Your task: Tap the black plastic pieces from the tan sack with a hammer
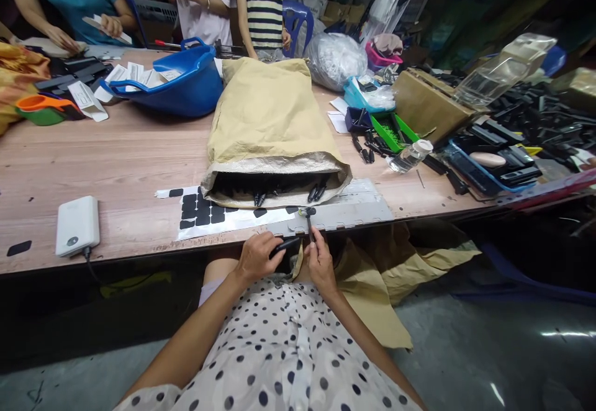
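My left hand (255,256) is closed round a slim black plastic part (285,245) at the table's near edge. My right hand (319,261) pinches a thin dark rod-like piece (310,228) that stands up, with a round black pad (307,212) at its top. Just beyond my hands lies a white sheet of black adhesive pads (200,212). On that sheet rests an open tan paper sack (272,125), with more black parts (316,192) showing in its mouth.
A white power bank (77,225) with a cable sits at left. A blue basin (174,82) of paper slips, a green tray (393,131), a plastic bottle (410,155) and piles of black parts (526,125) crowd the wooden table (116,162). Other people stand at the far side.
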A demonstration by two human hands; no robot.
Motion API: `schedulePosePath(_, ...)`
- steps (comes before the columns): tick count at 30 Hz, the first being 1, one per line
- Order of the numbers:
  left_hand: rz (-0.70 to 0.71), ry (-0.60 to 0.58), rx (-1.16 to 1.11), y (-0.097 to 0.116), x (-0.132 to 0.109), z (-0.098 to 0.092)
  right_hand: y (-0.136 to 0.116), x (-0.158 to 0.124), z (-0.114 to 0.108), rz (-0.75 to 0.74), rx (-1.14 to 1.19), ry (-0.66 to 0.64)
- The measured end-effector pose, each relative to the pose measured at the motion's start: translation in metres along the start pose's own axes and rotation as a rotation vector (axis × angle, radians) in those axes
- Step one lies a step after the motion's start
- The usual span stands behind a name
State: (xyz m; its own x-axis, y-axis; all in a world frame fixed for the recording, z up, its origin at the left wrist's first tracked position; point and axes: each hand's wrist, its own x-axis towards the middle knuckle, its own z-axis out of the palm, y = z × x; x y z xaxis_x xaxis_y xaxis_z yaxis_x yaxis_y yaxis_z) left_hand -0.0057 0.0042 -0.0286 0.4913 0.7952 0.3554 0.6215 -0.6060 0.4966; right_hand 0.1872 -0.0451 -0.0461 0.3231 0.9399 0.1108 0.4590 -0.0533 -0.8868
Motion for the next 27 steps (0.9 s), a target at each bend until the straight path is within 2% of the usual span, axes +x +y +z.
schedulePosePath(2,0.012,-0.075,0.038,0.004,-0.018,0.009,0.001,0.000,0.000,-0.009,-0.015,0.003)
schedulePosePath(4,-0.051,-0.201,0.081,0.004,-0.030,0.018,0.001,0.000,0.000,-0.014,-0.023,0.002)
schedulePosePath(7,-0.195,-0.433,0.129,0.003,-0.037,0.025,0.003,0.000,0.000,-0.024,-0.037,0.004)
schedulePosePath(9,-0.228,-0.511,0.115,0.005,-0.035,0.025,0.003,0.000,0.000,-0.031,-0.049,0.004)
schedulePosePath(11,-0.182,-0.439,0.062,0.009,-0.028,0.021,0.003,0.000,0.001,-0.035,-0.057,0.007)
schedulePosePath(14,-0.155,-0.107,0.031,0.011,-0.005,0.010,0.003,-0.001,0.002,-0.040,-0.053,0.017)
schedulePosePath(16,-0.260,0.112,0.102,0.004,0.021,0.000,0.003,0.000,0.003,-0.049,-0.050,0.017)
schedulePosePath(18,-0.406,0.227,0.207,-0.008,0.047,-0.010,0.004,0.000,0.002,-0.059,-0.056,0.011)
schedulePosePath(20,-0.502,0.243,0.273,-0.021,0.069,-0.018,0.005,0.001,0.002,-0.062,-0.062,0.006)
schedulePosePath(22,-0.554,0.207,0.305,-0.031,0.082,-0.021,0.005,0.001,0.003,-0.065,-0.065,0.007)
schedulePosePath(27,-0.585,0.165,0.323,-0.036,0.087,-0.017,0.003,0.001,0.003,-0.070,-0.065,0.006)
